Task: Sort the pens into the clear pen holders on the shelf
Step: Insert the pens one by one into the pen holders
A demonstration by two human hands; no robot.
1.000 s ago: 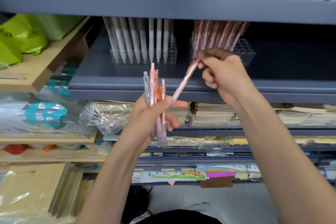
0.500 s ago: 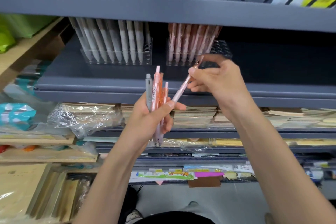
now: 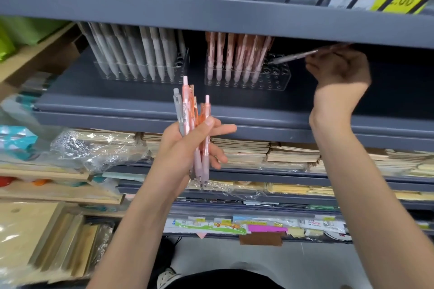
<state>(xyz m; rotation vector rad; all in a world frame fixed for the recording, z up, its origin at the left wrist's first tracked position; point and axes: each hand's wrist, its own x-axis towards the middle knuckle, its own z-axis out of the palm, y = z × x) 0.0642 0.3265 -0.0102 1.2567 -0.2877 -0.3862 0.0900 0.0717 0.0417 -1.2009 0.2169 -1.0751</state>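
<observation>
My left hand (image 3: 187, 148) grips a bundle of pens (image 3: 195, 124), one grey and several pink or orange, upright below the shelf edge. My right hand (image 3: 338, 75) is inside the shelf bay and pinches a single pale pink pen (image 3: 293, 56), held nearly level with its tip over the right end of the clear holder with pink pens (image 3: 270, 82). Left of it stands a second clear holder (image 3: 141, 75) filled with grey pens. The far end of the held pen is hidden under the shelf above.
The dark grey shelf (image 3: 117, 101) carries both holders; the upper shelf's front beam (image 3: 211, 16) hangs low over my right hand. Stacks of wrapped notebooks (image 3: 246, 150) fill the shelf below. A yellow price tag (image 3: 399, 0) sits top right. Wooden shelving (image 3: 47, 54) is left.
My right hand drew one pink pen out of the bundle and carried it up and right into the shelf bay, over the pink holder. The left hand kept still with the bundle.
</observation>
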